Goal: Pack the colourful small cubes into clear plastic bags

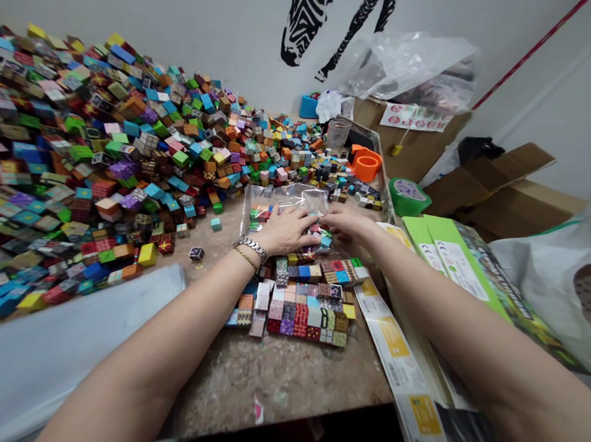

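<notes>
A clear plastic bag [287, 195] with several small coloured cubes inside lies flat on the table. My left hand [285, 232], palm down with fingers spread, rests on top of it. At the bag's right side, my right hand [346, 224] has its fingers curled in around the edge; its fingertips are partly hidden. Just below both hands sits a tight block of patterned cubes [302, 311] in rows. More cubes [342, 272] lie in short rows between this block and the bag.
A large heap of loose cubes [130, 137] covers the left and back. Flat plastic bags [78, 341] are stacked front left. To the right are a sticker strip [393, 337], green boxes [443, 257], a green tape roll [408, 196], an orange tape dispenser [366, 164] and a clear cup [337, 134].
</notes>
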The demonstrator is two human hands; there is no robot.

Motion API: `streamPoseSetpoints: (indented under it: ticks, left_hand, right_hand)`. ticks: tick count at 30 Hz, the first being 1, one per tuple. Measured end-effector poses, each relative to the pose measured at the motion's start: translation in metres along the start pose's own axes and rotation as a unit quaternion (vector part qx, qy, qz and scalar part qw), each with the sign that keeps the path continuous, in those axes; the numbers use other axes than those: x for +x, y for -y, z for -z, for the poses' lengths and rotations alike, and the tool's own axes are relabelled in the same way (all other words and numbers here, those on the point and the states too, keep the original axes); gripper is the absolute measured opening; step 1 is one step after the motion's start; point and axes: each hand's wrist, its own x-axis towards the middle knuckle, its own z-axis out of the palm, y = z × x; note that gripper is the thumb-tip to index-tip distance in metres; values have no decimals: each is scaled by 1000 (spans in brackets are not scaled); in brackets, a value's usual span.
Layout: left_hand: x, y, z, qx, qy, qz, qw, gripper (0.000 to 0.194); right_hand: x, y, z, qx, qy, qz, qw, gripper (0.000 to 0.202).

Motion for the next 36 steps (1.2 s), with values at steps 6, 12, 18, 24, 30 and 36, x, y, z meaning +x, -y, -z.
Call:
streamPoseSetpoints:
  ticks: [6,12,18,24,30,36]
  left_hand:
    - [0,-3,1,8,4,6,1000,59]
    - [-1,-4,3,-2,4,5,1000,56]
    - [-1,-5,4,-11,6,10,1000,57]
    - [-1,-4,4,-12,3,13,1000,59]
    - [-1,-3,3,-10,2,8,1000,58]
    - [-3,-4,3,-16,2,4,1000,58]
  right_hand:
    - [1,8,-2,19,9,-14,1000,9]
    - [8,7,-5,30,-4,-47,998,13]
    - [0,7,-5,42,-7,-43,998,8]
    - [-2,3,-5,39,-8,-11,999,16]
    - [-3,3,0,45,16,-12,999,15]
    - [-8,7,-1,14,26,14,999,9]
